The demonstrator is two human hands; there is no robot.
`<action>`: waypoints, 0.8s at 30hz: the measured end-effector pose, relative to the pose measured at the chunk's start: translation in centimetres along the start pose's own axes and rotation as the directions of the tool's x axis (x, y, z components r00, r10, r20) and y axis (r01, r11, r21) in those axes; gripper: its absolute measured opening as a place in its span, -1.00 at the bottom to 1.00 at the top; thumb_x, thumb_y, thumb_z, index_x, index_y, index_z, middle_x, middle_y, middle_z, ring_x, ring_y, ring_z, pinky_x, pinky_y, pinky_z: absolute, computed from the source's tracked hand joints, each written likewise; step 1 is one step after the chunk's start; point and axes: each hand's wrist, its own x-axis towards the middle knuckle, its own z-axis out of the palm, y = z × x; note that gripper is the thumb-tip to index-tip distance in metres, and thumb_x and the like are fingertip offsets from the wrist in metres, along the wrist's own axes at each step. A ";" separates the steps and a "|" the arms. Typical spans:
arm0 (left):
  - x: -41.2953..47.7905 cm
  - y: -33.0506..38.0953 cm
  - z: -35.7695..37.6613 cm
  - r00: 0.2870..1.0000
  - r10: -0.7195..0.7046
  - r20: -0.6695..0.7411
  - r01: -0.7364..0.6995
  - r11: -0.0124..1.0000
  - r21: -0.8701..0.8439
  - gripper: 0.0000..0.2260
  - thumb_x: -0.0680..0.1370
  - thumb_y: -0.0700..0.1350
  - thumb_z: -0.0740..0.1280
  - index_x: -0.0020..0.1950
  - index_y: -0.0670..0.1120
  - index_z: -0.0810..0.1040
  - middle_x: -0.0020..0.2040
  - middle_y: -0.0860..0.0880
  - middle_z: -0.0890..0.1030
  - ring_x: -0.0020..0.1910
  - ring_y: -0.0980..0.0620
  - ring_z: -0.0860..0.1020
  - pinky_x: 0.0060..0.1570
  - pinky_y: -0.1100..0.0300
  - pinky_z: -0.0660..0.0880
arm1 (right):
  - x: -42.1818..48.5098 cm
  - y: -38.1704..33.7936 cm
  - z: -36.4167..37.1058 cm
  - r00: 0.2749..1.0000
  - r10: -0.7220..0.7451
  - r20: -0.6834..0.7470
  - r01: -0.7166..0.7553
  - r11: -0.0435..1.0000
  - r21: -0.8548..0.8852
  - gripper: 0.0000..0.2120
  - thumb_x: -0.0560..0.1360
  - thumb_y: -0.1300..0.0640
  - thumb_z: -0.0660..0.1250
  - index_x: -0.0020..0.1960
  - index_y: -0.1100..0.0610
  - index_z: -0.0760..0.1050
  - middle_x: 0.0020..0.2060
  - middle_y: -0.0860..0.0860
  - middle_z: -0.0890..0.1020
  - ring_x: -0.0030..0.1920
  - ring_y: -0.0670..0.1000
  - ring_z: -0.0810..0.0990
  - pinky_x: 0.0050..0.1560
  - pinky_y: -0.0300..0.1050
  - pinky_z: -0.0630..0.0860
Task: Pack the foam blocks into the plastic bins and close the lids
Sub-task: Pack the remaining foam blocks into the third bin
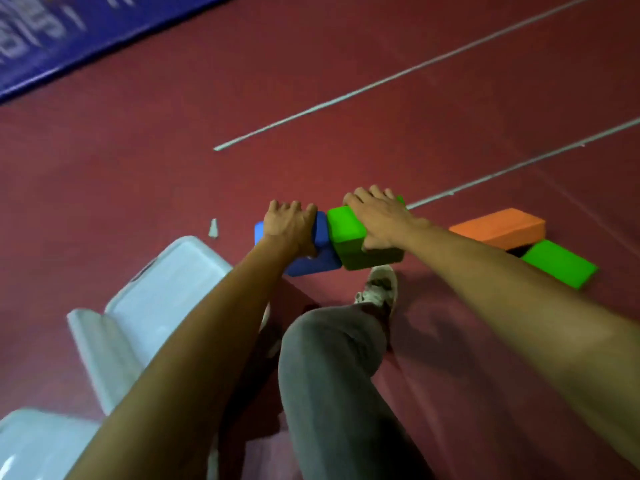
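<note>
On the red floor, my left hand (pixel 290 226) grips a blue foam block (pixel 320 256), fingers curled over its far edge. Right beside it, touching, my right hand (pixel 379 216) grips a green foam block (pixel 349 233), thumb on the near side. Further right lie an orange block (pixel 498 228) and a second green block (pixel 559 263), partly overlapping. A pale translucent plastic bin (pixel 166 299) stands at the lower left, partly hidden by my left forearm, with another pale plastic piece (pixel 38 445) at the bottom left corner.
My bent leg in grey trousers (pixel 332 375) and a white shoe (pixel 379 284) sit just below the blocks. A small grey scrap (pixel 213 227) lies left of the blue block. A blue mat (pixel 69 39) borders the far left; white lines cross the floor.
</note>
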 end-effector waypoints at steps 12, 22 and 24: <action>-24.6 -22.2 -1.2 0.868 -0.486 0.100 0.491 0.870 -0.037 -0.28 0.27 0.33 0.50 0.26 -0.04 0.40 0.17 -0.07 0.62 0.14 -0.07 0.59 0.19 -0.01 0.27 | 7.4 -28.6 -13.9 0.866 -0.492 -0.089 0.482 0.869 -0.114 -0.08 0.16 -0.08 0.65 0.38 0.05 0.26 0.22 0.06 0.42 0.22 0.19 0.43 0.14 0.11 0.40; -49.9 -32.1 4.1 0.520 -0.806 0.283 0.845 0.534 -0.032 -0.34 0.20 0.28 0.56 0.16 0.02 0.45 0.13 -0.02 0.63 0.11 -0.07 0.59 0.20 -0.05 0.27 | 5.1 -57.5 -16.5 0.507 -0.858 -0.075 0.837 0.512 -0.195 -0.26 0.22 -0.01 0.55 0.29 0.07 0.29 0.14 0.08 0.45 0.13 0.18 0.46 -0.08 0.01 0.28; -54.7 -32.5 5.8 0.451 -0.839 0.306 0.882 0.471 -0.009 -0.34 0.19 0.27 0.56 0.15 0.02 0.46 0.13 -0.03 0.64 0.10 -0.07 0.60 0.16 -0.03 0.27 | 3.4 -62.5 -15.8 0.434 -0.898 -0.075 0.879 0.440 -0.183 -0.25 0.21 -0.04 0.57 0.28 0.07 0.29 0.14 0.08 0.45 0.13 0.18 0.47 -0.07 0.02 0.30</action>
